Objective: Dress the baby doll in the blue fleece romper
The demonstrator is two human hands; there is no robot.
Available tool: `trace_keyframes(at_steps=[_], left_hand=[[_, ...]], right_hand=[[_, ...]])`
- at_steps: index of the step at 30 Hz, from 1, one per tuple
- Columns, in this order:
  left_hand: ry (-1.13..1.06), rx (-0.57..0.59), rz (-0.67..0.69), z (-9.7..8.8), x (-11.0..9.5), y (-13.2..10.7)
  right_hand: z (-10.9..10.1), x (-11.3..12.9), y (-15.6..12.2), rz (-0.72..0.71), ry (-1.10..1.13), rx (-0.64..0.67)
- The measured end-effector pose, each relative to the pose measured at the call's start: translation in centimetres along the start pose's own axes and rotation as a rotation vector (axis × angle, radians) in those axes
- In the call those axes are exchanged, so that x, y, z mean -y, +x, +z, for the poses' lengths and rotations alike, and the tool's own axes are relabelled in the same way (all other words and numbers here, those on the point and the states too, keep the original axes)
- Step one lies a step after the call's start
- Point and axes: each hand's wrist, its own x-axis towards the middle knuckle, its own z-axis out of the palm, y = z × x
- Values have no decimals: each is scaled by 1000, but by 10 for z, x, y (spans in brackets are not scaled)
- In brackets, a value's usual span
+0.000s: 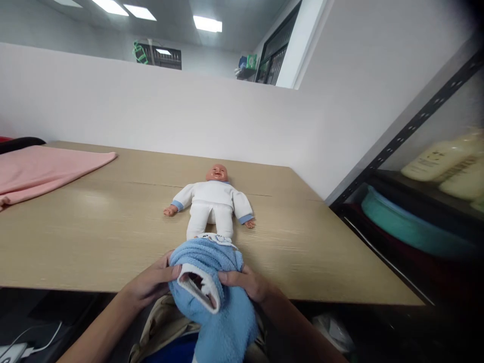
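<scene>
A baby doll (212,196) in a white top with blue cuffs lies on its back on the wooden table, head toward the wall. Over its lower legs and the table's front edge are blue fleecy baby trousers (230,312) with a white-trimmed opening facing me. My left hand (157,277) grips the left side of that opening, thumb on the trim. On the other side my right hand (244,282) pinches the blue cloth by the trim. The doll's feet are hidden by the cloth.
A pink cloth (49,169) lies on the table (94,227) at the left. At the right, a shelf holds pale bottles (434,159) and a teal basin (408,219). A white wall (170,111) stands behind the table. A white charger with cable (22,350) is at lower left.
</scene>
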Motion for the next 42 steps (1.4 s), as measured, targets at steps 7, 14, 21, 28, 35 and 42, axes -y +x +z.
trace_keyframes(at_steps=[7,14,21,28,35,42], left_hand=[[246,-49,-20,5,-6,-19],[636,-313,-18,21,-8,-21],[1056,-552,59,20,7,-6],[1212,-507,19,17,10,7],[1287,-475,-20,13,7,16],[965,-310,53,5,12,6]], right_hand=[[18,25,8,-206,-127,140],[28,11,17,-284,-485,-288],[27,13,25,-99,-741,-330],[23,5,27,-59,-1017,-374],[20,0,31,-54,-1002,-396],[25,-6,22,-28,-1056,-426]])
